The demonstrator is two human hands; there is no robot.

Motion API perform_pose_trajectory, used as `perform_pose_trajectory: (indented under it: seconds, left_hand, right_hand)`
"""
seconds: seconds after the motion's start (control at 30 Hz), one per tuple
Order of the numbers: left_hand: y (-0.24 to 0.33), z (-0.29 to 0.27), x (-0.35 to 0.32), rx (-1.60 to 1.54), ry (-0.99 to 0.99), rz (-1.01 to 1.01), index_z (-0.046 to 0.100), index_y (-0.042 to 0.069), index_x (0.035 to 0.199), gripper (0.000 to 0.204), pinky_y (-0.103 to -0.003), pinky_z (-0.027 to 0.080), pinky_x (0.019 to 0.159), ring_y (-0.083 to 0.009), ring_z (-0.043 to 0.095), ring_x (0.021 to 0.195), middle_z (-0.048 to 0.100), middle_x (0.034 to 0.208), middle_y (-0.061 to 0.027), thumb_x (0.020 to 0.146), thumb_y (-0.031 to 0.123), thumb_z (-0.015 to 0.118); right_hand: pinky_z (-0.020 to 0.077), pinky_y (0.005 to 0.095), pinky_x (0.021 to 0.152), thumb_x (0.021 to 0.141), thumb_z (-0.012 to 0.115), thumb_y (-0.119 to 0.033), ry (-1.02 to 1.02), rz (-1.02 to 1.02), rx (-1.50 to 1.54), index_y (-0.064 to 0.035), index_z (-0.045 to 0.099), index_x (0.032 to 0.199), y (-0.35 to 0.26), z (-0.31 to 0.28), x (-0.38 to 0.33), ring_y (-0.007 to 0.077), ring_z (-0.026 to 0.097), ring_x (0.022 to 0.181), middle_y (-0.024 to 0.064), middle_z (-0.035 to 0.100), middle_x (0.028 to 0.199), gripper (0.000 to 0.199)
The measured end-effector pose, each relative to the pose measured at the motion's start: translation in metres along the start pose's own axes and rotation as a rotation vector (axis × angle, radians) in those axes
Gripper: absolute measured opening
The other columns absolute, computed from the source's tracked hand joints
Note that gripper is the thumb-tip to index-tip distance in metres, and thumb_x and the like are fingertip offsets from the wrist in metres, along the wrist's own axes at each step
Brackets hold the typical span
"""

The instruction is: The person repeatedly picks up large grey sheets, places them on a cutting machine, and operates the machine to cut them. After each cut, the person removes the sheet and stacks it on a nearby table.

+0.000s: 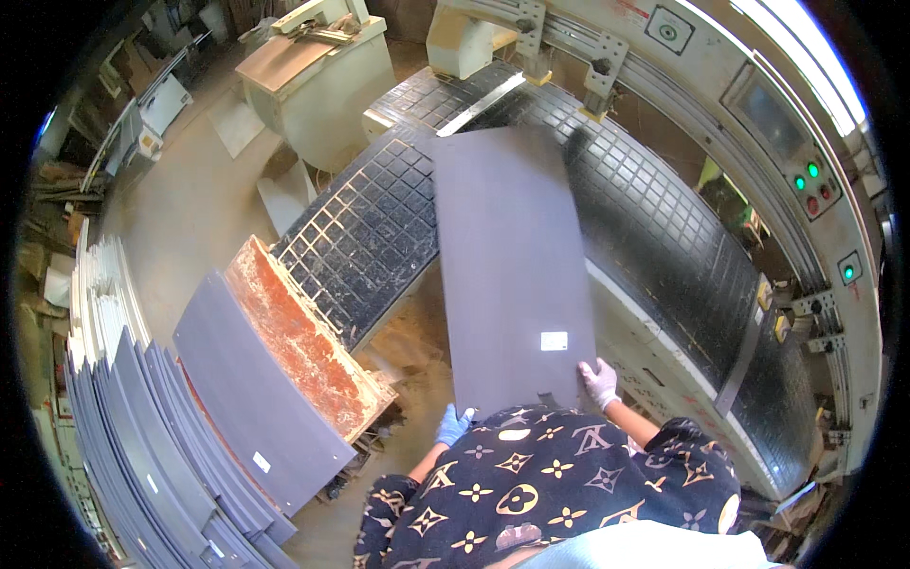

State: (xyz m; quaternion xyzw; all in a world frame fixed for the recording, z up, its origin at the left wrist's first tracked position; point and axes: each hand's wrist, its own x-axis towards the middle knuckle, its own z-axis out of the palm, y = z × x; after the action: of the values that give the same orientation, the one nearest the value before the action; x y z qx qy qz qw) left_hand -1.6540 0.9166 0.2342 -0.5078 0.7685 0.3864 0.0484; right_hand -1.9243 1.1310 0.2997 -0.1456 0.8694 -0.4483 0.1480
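A long grey panel point(507, 256) stretches away from my body, with a small white label point(554, 341) near its close end. My left hand point(453, 425), in a blue glove, grips the panel at its near left corner. At the right edge, my right hand point(599, 382) in a pale glove is closed on the panel, its thumb lying on top. The far end of the panel lies over a black machine bed with a grid pattern point(379, 213). The undersides of my fingers are hidden by the panel.
Stacked grey panels point(152, 446) stand at the left. One labelled panel point(256, 398) lies beside a worn red-brown board point(299, 327). On the right runs a machine beam point(706, 104) with lit green buttons point(807, 177). A pale cabinet point(322, 85) stands at the back.
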Motion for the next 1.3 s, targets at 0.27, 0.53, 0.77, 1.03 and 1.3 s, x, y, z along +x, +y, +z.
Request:
perform_pose_trajectory:
  seconds: [0.27, 0.53, 0.77, 1.03, 1.3]
  left_hand:
    - [0.024, -0.068, 0.112, -0.713, 0.132, 0.239, 0.054, 0.009, 0.093, 0.023, -0.030, 0.042, 0.061, -0.0164, 0.053, 0.070, 0.058, 0.082, -0.0050, 0.080, 0.027, 0.058]
    - [0.105, -0.048, 0.182, -1.323, -0.310, -0.057, 0.046, 0.021, 0.084, 0.021, -0.034, 0.030, 0.034, -0.0119, 0.029, 0.034, 0.039, 0.051, -0.0001, 0.075, 0.028, 0.063]
    - [0.168, -0.032, 0.175, -1.405, -0.116, -0.384, 0.042, 0.019, 0.109, 0.037, -0.041, 0.046, 0.063, -0.0235, 0.050, 0.089, 0.051, 0.105, -0.0024, 0.078, 0.031, 0.059]
    - [0.206, -0.051, 0.232, -1.343, 0.050, -0.414, 0.040, 0.017, 0.112, 0.041, -0.040, 0.048, 0.061, -0.0232, 0.051, 0.090, 0.049, 0.108, -0.0037, 0.078, 0.032, 0.059]
    - [0.265, -0.035, 0.244, -1.297, 0.173, -0.397, 0.037, 0.016, 0.115, 0.046, -0.038, 0.046, 0.052, -0.0224, 0.055, 0.080, 0.053, 0.102, -0.0067, 0.078, 0.029, 0.060]
  right_hand:
    - [0.0436, 0.0299, 0.071, 0.079, 0.054, -0.035, -0.101, 0.260, 0.255, 0.0005, 0.059, 0.097, 0.001, 0.051, 0.021, 0.0184, 0.058, 0.078, 0.0130, 0.062, 0.087, 0.040]
    - [0.0377, 0.0288, 0.090, 0.077, 0.060, -0.022, -0.441, -0.204, 0.305, -0.0029, 0.037, 0.124, -0.115, 0.068, 0.085, 0.0196, 0.049, 0.106, 0.0131, 0.049, 0.118, 0.055]
    - [0.0263, 0.0364, 0.100, 0.070, 0.053, -0.049, -0.205, -0.249, -0.469, -0.0029, 0.022, 0.131, -0.165, 0.039, 0.212, 0.0299, 0.028, 0.123, 0.0178, 0.026, 0.134, 0.083]
    - [0.0170, 0.0440, 0.100, 0.068, 0.049, -0.059, -0.131, -0.145, -0.754, -0.0020, 0.022, 0.131, -0.210, 0.052, 0.298, 0.0325, 0.024, 0.124, 0.0234, 0.027, 0.132, 0.090]
    - [0.0166, 0.0437, 0.099, 0.071, 0.047, -0.058, -0.146, -0.172, -0.865, -0.0026, 0.019, 0.132, -0.217, 0.021, 0.355, 0.0336, 0.025, 0.123, 0.0243, 0.030, 0.130, 0.087]
